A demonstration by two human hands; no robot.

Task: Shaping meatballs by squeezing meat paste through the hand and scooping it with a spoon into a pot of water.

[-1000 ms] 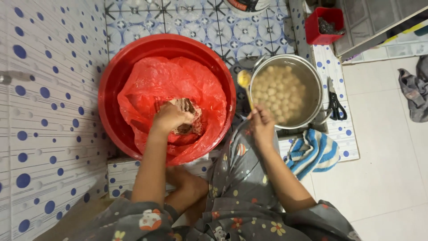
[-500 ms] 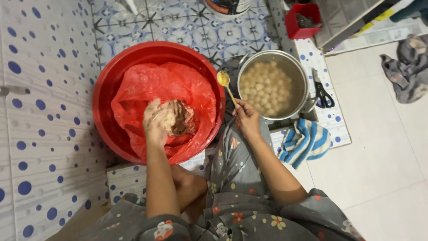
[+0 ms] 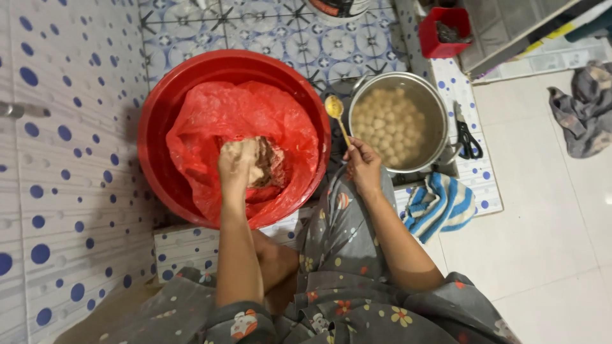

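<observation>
Currently my left hand [image 3: 237,164] is closed in a fist on the brownish paste [image 3: 266,167], which lies in the red plastic bag [image 3: 248,121] lining the red basin [image 3: 167,121]. Just right of the basin, my right hand [image 3: 363,167] pinches the handle of a spoon [image 3: 335,109] (its bowl loaded with paste), held between the basin and the steel pot [image 3: 440,127] of pale balls [image 3: 389,124].

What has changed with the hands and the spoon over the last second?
The right hand has lifted the yellow-coated spoon up between the red plastic basin and the steel pot of pale balls. The left hand stays in the brown paste inside the red plastic bag. Basin and pot have not moved.
</observation>
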